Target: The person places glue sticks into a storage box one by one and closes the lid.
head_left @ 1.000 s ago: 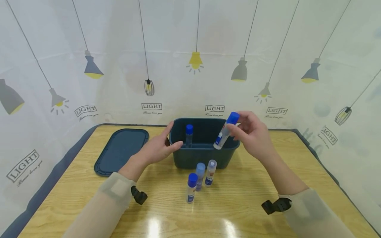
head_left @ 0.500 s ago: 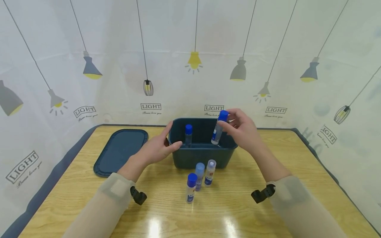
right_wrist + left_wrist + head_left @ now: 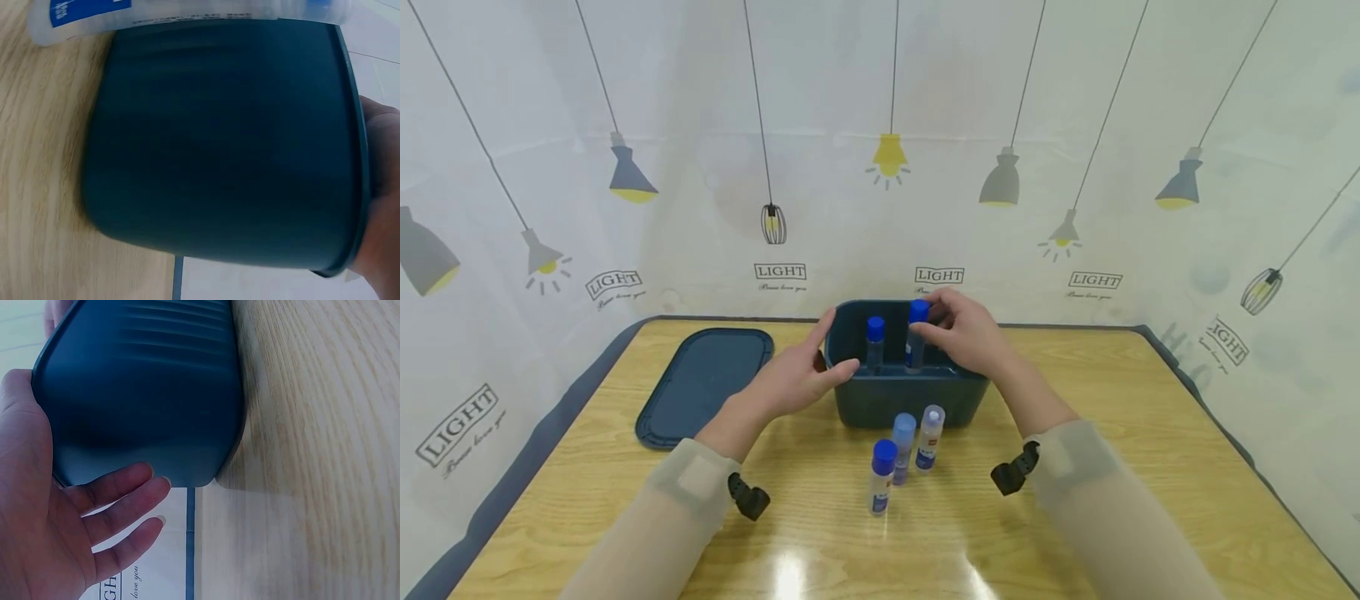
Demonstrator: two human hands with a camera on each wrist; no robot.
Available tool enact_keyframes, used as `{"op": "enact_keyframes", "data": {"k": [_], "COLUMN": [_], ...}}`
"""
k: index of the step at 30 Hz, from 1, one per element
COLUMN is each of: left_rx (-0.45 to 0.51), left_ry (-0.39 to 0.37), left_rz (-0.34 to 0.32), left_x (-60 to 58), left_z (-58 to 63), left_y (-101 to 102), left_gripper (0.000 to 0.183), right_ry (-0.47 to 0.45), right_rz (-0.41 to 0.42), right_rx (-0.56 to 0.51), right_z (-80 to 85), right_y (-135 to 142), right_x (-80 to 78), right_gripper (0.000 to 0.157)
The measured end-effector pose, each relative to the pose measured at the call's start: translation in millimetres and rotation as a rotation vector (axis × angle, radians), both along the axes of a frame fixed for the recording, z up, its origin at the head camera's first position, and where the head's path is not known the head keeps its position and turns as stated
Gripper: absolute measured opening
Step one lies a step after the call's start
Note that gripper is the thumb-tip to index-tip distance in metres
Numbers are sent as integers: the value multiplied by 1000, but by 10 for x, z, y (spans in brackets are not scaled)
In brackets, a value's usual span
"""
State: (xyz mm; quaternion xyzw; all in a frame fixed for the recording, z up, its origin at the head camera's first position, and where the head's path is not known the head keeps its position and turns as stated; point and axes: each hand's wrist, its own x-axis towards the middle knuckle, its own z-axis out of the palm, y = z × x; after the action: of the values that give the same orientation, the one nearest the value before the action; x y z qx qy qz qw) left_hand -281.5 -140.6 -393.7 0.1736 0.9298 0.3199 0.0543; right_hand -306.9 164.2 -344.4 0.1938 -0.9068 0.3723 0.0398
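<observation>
A dark teal plastic bin (image 3: 910, 404) stands on the table in front of me. My left hand (image 3: 793, 375) rests on its left end, thumb at the front rim and fingers spread along the outer wall. In the left wrist view those fingers (image 3: 128, 503) are loosely extended beside the bin. My right hand (image 3: 966, 333) reaches over the rim and pinches a clear glue bottle (image 3: 915, 346) near its blue cap, upright inside the bin. Another blue-capped glue bottle (image 3: 875, 346) stands in the bin to its left. The bin's front wall hides the bottoms of both bottles.
Before the bin stand three more clear bottles: a blue-capped one (image 3: 882, 479), a light-blue-topped one (image 3: 904, 450) and a clear-capped one (image 3: 930, 437). A dark teal lid (image 3: 707, 387) lies at the left. A printed curtain (image 3: 850, 225) hangs behind the table.
My right hand has moved left and down into the bin with the glue bottle, which has gone from tilted to upright. My left hand has stayed at the bin's left end.
</observation>
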Motion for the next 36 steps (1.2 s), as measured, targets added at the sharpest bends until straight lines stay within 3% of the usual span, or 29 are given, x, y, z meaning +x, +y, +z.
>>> {"op": "enact_keyframes", "data": {"k": [20, 36], "left_rx": [6, -6], "left_ry": [-10, -20], "left_rz": [4, 9], "left_x": [17, 12], "left_z": [23, 11], "left_y": [1, -4], "left_gripper": [106, 106], "right_ry": [-151, -218], "right_rz": [2, -18], "right_rx": [203, 196], "right_z": [-100, -98], "right_y": [-129, -172], "right_x": [-223, -206], "right_gripper": [38, 40]}}
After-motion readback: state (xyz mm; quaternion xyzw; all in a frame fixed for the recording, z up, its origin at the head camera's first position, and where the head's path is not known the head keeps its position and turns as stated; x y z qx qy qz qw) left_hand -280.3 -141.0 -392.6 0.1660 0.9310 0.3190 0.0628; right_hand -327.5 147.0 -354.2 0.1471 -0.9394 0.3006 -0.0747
